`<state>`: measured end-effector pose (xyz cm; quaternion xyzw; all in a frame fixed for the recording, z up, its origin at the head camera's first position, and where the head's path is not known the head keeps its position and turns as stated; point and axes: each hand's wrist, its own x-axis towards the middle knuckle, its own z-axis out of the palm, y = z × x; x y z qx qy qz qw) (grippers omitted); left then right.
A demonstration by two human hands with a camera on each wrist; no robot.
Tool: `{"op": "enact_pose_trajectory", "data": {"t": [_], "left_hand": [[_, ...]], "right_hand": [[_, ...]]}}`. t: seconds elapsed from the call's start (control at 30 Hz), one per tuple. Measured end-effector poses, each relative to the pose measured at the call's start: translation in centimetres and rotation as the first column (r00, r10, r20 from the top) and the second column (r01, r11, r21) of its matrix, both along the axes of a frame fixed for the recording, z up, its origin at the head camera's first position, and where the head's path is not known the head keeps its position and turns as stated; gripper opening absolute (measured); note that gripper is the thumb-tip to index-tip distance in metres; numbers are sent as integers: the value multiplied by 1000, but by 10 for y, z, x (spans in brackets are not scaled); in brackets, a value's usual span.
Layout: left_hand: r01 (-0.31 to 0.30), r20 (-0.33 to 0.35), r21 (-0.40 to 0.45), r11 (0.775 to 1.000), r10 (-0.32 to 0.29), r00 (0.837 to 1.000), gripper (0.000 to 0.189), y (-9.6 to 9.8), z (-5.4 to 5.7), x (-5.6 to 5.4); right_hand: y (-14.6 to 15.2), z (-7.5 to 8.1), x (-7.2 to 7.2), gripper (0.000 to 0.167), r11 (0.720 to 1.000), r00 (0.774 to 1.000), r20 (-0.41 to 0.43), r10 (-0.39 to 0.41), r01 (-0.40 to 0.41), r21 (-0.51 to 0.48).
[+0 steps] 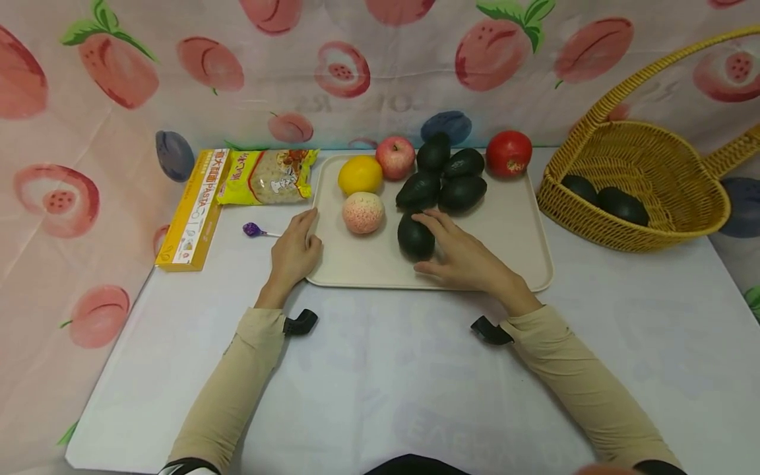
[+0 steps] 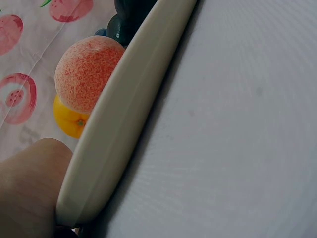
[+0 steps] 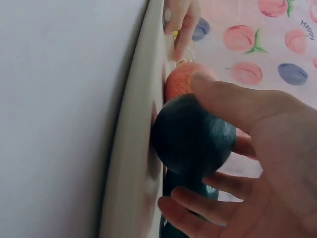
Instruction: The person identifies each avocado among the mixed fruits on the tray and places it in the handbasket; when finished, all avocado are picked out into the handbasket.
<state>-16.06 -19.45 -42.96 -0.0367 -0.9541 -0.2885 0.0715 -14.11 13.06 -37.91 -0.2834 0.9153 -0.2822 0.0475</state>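
Right grip (image 1: 464, 256) loose around avocado (image 1: 415, 239)

The oval avocados (image 1: 415, 237) are blackish green, the flat rectangular tray (image 1: 368, 267) plain cream. Coral speckles cover the round pale-pink peach (image 1: 363, 213); the round citrus fruit (image 1: 359, 175) is yellow-orange, the woven handled basket (image 1: 594, 227) golden yellow. Pink, green and blue fruit motifs pattern the whitish cloth backdrop (image 1: 415, 72).

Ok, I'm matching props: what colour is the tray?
The tray is plain cream; it shows best in the head view.
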Motion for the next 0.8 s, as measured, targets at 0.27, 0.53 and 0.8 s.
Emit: {"op": "enact_pose_trajectory", "data": {"t": [0.27,0.53,0.8], "left_hand": [[-3,4,-2,1000,3,1000,56,0,-1,0],[-4,1,-2,1000,4,1000,56,-1,-2,1],[-5,-4,-10,1000,5,1000,56,-1,-3,-2]], "right_hand": [[-9,-7,0,68,997,999,-27,-23,21,-76],[-2,-1,0,72,998,999,-11,-44,43,-40],[18,16,-6,67,997,999,-32,-41,39,-70]]}}
